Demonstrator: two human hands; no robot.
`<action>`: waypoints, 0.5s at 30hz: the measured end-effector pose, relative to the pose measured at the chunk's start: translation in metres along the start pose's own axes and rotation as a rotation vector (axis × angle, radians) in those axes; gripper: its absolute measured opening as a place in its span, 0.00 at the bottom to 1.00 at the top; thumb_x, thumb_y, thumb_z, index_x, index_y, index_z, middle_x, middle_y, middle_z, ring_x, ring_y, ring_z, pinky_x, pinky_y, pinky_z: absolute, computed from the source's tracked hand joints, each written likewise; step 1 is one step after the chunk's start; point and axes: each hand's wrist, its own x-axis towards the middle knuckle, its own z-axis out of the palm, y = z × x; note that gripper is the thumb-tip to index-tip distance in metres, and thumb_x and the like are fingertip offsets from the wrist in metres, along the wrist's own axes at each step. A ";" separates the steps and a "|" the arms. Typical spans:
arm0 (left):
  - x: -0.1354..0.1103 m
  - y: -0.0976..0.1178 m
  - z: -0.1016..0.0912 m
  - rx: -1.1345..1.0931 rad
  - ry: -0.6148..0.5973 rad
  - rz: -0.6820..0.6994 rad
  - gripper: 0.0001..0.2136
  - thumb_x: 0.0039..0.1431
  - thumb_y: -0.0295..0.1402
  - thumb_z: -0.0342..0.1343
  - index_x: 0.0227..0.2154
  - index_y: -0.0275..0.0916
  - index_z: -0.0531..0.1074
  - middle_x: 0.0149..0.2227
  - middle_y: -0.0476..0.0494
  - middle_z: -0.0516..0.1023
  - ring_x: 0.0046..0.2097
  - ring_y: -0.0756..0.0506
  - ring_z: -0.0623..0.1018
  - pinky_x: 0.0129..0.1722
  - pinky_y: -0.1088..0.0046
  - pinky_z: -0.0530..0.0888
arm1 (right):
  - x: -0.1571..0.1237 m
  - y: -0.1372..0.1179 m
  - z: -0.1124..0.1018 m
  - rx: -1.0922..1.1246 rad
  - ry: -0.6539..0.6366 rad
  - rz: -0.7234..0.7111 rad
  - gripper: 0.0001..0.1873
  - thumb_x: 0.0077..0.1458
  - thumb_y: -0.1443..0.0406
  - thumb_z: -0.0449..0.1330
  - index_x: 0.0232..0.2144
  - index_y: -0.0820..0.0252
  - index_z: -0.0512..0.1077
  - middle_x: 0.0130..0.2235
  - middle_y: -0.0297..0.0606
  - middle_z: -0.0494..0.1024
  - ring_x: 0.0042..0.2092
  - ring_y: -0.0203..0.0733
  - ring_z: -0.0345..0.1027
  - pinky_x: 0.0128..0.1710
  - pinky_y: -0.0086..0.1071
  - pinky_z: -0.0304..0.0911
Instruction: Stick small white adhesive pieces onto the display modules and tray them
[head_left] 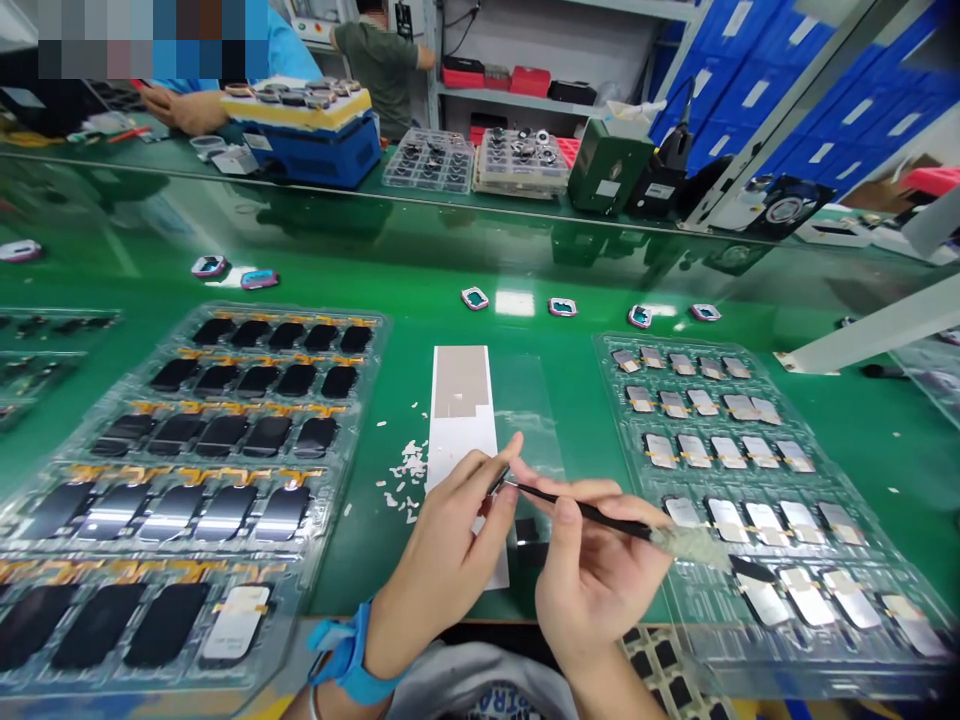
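Observation:
My left hand (457, 535), with a blue strap at the wrist, pinches a small dark flat piece (498, 481), mostly hidden by the fingers. A slim black hand tool (592, 512) lies in my right hand (600, 580), closed around it. Its narrow tip meets the piece at my left fingertips, and its rear part looks wrapped in tape. Whether it is a pair of tweezers I cannot tell. Under my hands lies a white adhesive sheet (457, 450) with a beige upper part. Small white scraps (409, 465) are scattered left of it.
On the left, a clear tray (349, 400) holds rows of black display panels. Another clear tray (615, 400), at right, carries silver-backed panels. Several pink-rimmed pieces (475, 298) lie along the back. Behind the glass ledge stand a blue machine (315, 150) and co-workers.

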 end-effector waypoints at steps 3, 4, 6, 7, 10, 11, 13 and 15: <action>-0.001 0.001 -0.001 -0.027 -0.011 -0.008 0.20 0.73 0.32 0.41 0.65 0.43 0.60 0.42 0.45 0.71 0.44 0.47 0.74 0.46 0.70 0.70 | 0.001 0.003 0.001 0.004 -0.007 -0.057 0.14 0.63 0.75 0.54 0.43 0.51 0.59 0.37 0.32 0.75 0.40 0.39 0.80 0.40 0.41 0.82; -0.002 0.001 -0.001 -0.036 -0.015 -0.008 0.21 0.73 0.33 0.41 0.66 0.43 0.59 0.42 0.45 0.71 0.44 0.47 0.73 0.46 0.70 0.70 | 0.001 0.004 0.001 0.013 -0.012 -0.076 0.14 0.63 0.76 0.54 0.44 0.52 0.59 0.37 0.33 0.75 0.40 0.39 0.80 0.40 0.40 0.82; -0.002 0.001 -0.001 -0.052 -0.022 -0.004 0.21 0.74 0.33 0.41 0.67 0.43 0.57 0.42 0.45 0.70 0.44 0.47 0.73 0.46 0.70 0.69 | 0.001 0.006 0.001 0.036 -0.019 -0.093 0.15 0.63 0.77 0.53 0.44 0.53 0.60 0.37 0.33 0.75 0.40 0.39 0.80 0.40 0.40 0.82; -0.003 0.001 -0.002 -0.056 -0.024 -0.001 0.21 0.74 0.34 0.41 0.67 0.44 0.56 0.42 0.45 0.70 0.44 0.47 0.73 0.46 0.69 0.69 | 0.001 0.007 0.001 0.046 -0.020 -0.089 0.15 0.63 0.78 0.53 0.44 0.54 0.60 0.37 0.34 0.75 0.41 0.39 0.80 0.41 0.40 0.82; -0.003 0.001 -0.002 -0.063 -0.032 0.002 0.22 0.74 0.34 0.41 0.68 0.44 0.55 0.42 0.45 0.70 0.44 0.46 0.72 0.46 0.68 0.69 | -0.001 0.009 0.000 0.068 -0.018 -0.078 0.16 0.62 0.78 0.53 0.45 0.54 0.60 0.38 0.34 0.75 0.41 0.39 0.80 0.44 0.43 0.81; -0.004 0.001 -0.002 -0.064 -0.034 0.000 0.22 0.74 0.34 0.41 0.68 0.44 0.55 0.42 0.45 0.70 0.44 0.46 0.72 0.46 0.68 0.69 | -0.001 0.009 0.000 0.072 -0.015 -0.074 0.16 0.62 0.79 0.53 0.45 0.54 0.60 0.38 0.34 0.74 0.41 0.39 0.80 0.44 0.43 0.81; -0.004 0.000 -0.002 -0.063 -0.034 -0.004 0.22 0.74 0.34 0.40 0.68 0.44 0.54 0.42 0.44 0.70 0.45 0.45 0.72 0.47 0.67 0.69 | -0.002 0.009 -0.001 0.074 -0.013 -0.072 0.16 0.62 0.79 0.53 0.45 0.54 0.60 0.38 0.34 0.74 0.42 0.40 0.80 0.44 0.43 0.81; -0.003 0.000 -0.001 -0.058 -0.031 -0.009 0.22 0.74 0.34 0.40 0.68 0.44 0.55 0.42 0.44 0.70 0.45 0.45 0.72 0.47 0.67 0.68 | -0.002 0.009 -0.001 0.073 -0.010 -0.074 0.16 0.62 0.78 0.53 0.45 0.53 0.60 0.38 0.34 0.74 0.41 0.39 0.80 0.43 0.43 0.81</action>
